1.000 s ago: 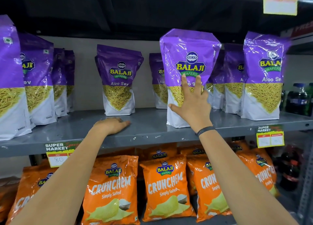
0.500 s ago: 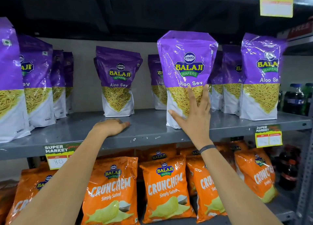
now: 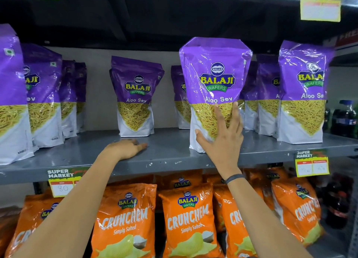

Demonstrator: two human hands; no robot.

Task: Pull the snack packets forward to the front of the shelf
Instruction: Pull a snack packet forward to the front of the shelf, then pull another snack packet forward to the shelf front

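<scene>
A grey metal shelf (image 3: pixel 170 155) runs across the view in a shop aisle, with a dark underside of another shelf above it and a pale back wall behind. Yellow price tags (image 3: pixel 312 163) hang from its front lip. Purple snack packets stand upright along it: a row at the far left near the front, one further back (image 3: pixel 136 96) left of centre, several at the rear right, and one (image 3: pixel 302 92) near the front on the right. Below, a lower shelf carries orange chip bags (image 3: pixel 188 221), and dark drink bottles (image 3: pixel 346 118) stand at the far right edge.

Both forearms reach up from the bottom of the view. The left hand (image 3: pixel 124 148) lies palm down on the bare shelf surface, fingers loosely together and pointing right, holding nothing. The right hand (image 3: pixel 222 137) is raised with fingers spread wide, a dark band on its wrist. Its palm and fingers press flat against the lower front of the big packet (image 3: pixel 214 79); it is not closed around it.

That packet stands upright near the front edge of the shelf, just right of centre, nearer the camera than the packets behind it. The left hand is well apart from it, to its left, in front of the set-back packet.
</scene>
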